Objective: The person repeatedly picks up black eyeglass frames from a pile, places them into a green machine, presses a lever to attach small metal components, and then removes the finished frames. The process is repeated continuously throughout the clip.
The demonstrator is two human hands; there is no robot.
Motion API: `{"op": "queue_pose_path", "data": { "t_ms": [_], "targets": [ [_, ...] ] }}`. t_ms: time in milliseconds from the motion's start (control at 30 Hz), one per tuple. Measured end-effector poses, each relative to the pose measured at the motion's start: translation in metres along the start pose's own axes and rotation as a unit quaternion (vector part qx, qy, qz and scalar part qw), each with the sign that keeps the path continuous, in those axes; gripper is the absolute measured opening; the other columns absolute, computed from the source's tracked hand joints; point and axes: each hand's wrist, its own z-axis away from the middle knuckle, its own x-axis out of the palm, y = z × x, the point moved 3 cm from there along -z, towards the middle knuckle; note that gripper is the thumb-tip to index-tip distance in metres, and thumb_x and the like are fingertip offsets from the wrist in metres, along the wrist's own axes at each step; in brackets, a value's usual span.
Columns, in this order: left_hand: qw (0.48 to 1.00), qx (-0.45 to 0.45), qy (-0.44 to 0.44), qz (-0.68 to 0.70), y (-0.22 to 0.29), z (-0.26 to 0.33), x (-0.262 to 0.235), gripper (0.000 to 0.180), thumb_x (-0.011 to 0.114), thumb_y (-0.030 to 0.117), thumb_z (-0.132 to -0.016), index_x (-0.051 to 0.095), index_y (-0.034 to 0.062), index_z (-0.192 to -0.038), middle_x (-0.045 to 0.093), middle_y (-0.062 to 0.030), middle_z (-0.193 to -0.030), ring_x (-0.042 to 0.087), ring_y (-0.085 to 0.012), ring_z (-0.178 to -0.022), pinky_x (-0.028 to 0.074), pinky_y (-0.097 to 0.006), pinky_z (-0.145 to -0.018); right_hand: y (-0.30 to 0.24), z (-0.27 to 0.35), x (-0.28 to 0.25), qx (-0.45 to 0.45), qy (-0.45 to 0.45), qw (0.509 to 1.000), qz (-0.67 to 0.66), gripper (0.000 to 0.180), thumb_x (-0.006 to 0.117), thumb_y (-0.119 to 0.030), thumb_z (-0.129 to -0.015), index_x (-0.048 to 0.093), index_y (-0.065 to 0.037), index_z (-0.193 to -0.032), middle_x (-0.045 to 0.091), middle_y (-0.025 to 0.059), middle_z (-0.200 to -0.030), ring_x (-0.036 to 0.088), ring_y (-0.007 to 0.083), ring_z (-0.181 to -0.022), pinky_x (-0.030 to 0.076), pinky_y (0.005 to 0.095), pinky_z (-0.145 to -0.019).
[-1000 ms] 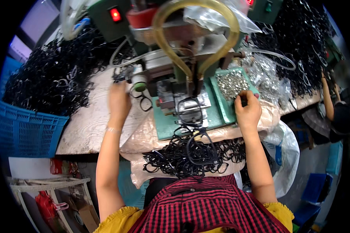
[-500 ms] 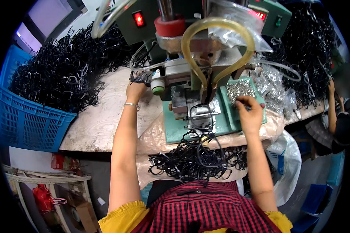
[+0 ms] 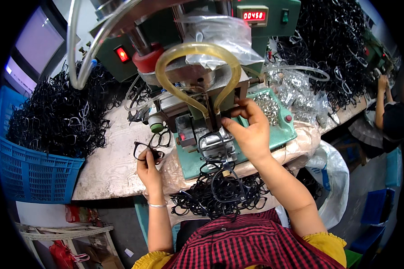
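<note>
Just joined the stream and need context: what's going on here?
A person sits at a bench machine. Their left hand holds a black glasses frame over the bench, left of the machine. Their right hand is up by the lower ends of the yellow tube; whether it pinches anything is unclear. Small metal pieces lie in a green tray, and a pile of black frames lies before the person's apron.
</note>
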Motion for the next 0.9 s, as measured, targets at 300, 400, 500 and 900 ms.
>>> {"op": "queue_pose_path", "data": {
  "t_ms": [300, 400, 500, 900],
  "targets": [
    [0.881, 0.423, -0.211, 0.008, 0.209, 0.004, 0.08, 0.017, 0.053, 0.013, -0.103, 0.057, -0.0001, -0.112, 0.063, -0.0188, -0.112, 0.066, -0.0271, -0.094, 0.059, -0.038, -0.068, -0.017, 0.02, 0.02, 0.111, -0.031, 0.976, -0.187, 0.051, 0.07, 0.004, -0.083, 0.05, 0.005, -0.13, 0.066, 0.012, -0.117, 0.062, 0.012, -0.1, 0.048, 0.0293, -0.094],
    [0.908, 0.36, -0.185, 0.108, 0.205, 0.005, 0.089, 0.013, 0.051, 0.011, -0.103, 0.052, -0.0004, -0.11, 0.061, -0.02, -0.113, 0.066, -0.0285, -0.095, 0.058, -0.04, -0.07, -0.02, 0.029, 0.026, 0.098, -0.005, 0.974, -0.205, 0.052, 0.068, 0.004, -0.084, 0.048, 0.005, -0.133, 0.067, 0.0137, -0.116, 0.062, 0.0145, -0.106, 0.047, 0.0306, -0.097],
    [0.856, 0.45, -0.234, -0.102, 0.21, 0.023, 0.082, 0.007, 0.066, 0.003, -0.089, 0.065, 0.0088, -0.092, 0.074, -0.0114, -0.101, 0.072, -0.02, -0.087, 0.053, -0.039, -0.077, -0.046, 0.035, 0.007, 0.023, -0.058, 0.992, -0.109, 0.041, 0.065, 0.002, -0.087, 0.056, 0.002, -0.127, 0.069, 0.0114, -0.114, 0.061, 0.0187, -0.115, 0.046, 0.0317, -0.1],
    [0.771, 0.503, -0.364, -0.143, 0.166, 0.049, 0.12, 0.021, 0.082, 0.014, -0.074, 0.076, 0.0144, -0.094, 0.075, -0.0033, -0.101, 0.055, -0.0188, -0.064, 0.052, -0.045, -0.085, 0.048, -0.01, -0.119, -0.049, 0.1, 0.962, 0.249, 0.021, 0.06, -0.002, -0.086, 0.069, -0.002, -0.105, 0.072, 0.0151, -0.098, 0.07, 0.0273, -0.091, 0.052, 0.034, -0.083]
  ]
}}
